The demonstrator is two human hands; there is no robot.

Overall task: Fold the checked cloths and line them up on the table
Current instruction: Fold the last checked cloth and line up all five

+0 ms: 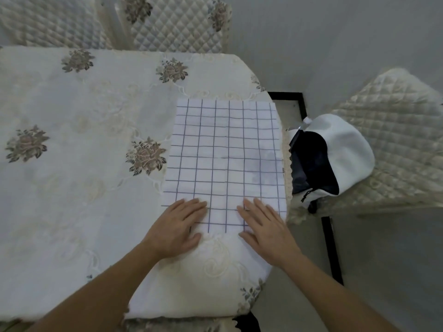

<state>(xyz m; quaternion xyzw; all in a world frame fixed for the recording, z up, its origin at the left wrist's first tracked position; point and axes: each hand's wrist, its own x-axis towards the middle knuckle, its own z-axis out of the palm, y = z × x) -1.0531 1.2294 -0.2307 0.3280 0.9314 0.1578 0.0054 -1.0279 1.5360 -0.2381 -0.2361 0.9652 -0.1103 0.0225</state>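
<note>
A white cloth with a thin purple check (225, 154) lies flat on the right part of the table (72, 188), its right edge close to the table's right side. Both my hands rest palm down on its near edge, fingers together and pointing away from me. My left hand (178, 226) covers the near left corner. My right hand (263, 227) lies near the near right corner. Neither hand grips the cloth. A faint grey shadow or stain shows on the cloth's right half.
The table wears a cream embroidered cover with flower motifs. To the right, a white and dark bag (330, 159) with an open zip sits on a quilted chair seat (395, 144). Two quilted chair backs (177, 22) stand beyond the far edge.
</note>
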